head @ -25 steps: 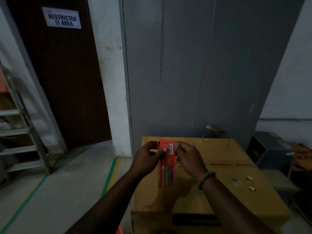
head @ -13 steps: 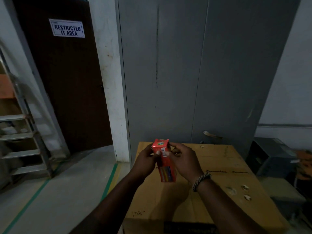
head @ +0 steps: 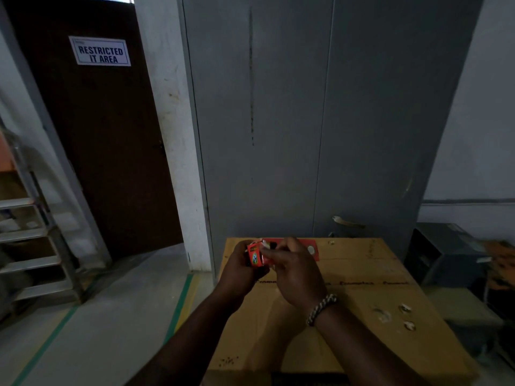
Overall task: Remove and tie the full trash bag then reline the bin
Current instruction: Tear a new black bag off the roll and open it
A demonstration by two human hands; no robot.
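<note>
Forearms reach up from the bottom of the frame over a cardboard carton point(head: 362, 307). At lower centre the left hand point(head: 239, 270) is clamped around a small red box point(head: 255, 256), probably liner bags; the right hand point(head: 295, 274) pinches its torn top flap. Steady the box and pull gently so one liner comes free. Neither bin nor full bag is in view. Behind stand a grey cabinet point(head: 306, 121) and, upper left, a door sign point(head: 100, 51).

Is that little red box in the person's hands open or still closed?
Open. The red box has an end flap lifted, with the right hand at the opening while the left hand holds it.
</note>
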